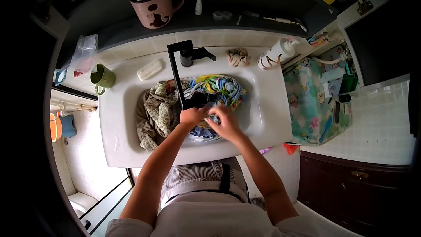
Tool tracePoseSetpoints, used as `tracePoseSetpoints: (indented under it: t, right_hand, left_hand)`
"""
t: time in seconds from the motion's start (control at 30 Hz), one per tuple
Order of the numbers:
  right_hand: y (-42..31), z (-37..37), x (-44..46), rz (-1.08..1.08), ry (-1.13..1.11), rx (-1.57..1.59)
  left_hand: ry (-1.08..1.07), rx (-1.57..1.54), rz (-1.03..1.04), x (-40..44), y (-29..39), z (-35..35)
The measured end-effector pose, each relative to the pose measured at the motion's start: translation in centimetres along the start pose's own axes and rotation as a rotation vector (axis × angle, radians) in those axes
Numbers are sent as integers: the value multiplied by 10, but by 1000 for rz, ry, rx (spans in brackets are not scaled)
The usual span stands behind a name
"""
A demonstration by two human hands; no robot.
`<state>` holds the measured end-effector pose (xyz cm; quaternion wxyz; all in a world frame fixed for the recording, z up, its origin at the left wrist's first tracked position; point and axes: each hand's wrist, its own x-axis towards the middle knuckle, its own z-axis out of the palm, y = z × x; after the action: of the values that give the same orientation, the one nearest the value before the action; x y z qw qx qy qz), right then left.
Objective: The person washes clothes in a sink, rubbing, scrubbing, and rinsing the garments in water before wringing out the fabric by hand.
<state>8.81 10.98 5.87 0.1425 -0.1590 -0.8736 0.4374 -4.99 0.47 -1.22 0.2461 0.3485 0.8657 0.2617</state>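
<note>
Wet clothes fill the white sink (267, 118) in front of me. On its left side lies a brown and cream patterned garment (160, 112); a bunched blue, yellow and white garment (219, 85) sits under and behind my hands. Just below the mouth of the black faucet (174, 74), my left hand (193, 116) is closed on a dark bluish piece of clothing (214, 118). My right hand (224, 123) meets it from the right, slightly blurred, thumb and fingers bent around the same cloth. Part of that cloth is hidden by my fingers.
A bar of soap (150, 70), a green mug (103, 79), a crumpled cloth (238, 57) and a white pump bottle (277, 54) stand along the sink's back rim. Above hangs a dark shelf (105, 39) with a pink mug (153, 11). Right is a cluttered patterned mat (307, 109).
</note>
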Motion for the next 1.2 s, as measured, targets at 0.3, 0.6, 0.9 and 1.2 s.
tracePoseSetpoints:
  t: [0.3,0.6,0.9,1.2]
  right_hand:
    - [59,-30,3,-64,152,-342]
    - [55,-38,-20,-34,594,-346]
    - [29,82,33,229,402,-370]
    - [71,92,37,208,216,-500]
  left_hand:
    - [203,-35,1,-25,-22,-1]
    - [359,67,-84,-43,-36,-8]
    - [642,-24,-203,-15,6,5]
    - [494,229,-59,23,-28,63]
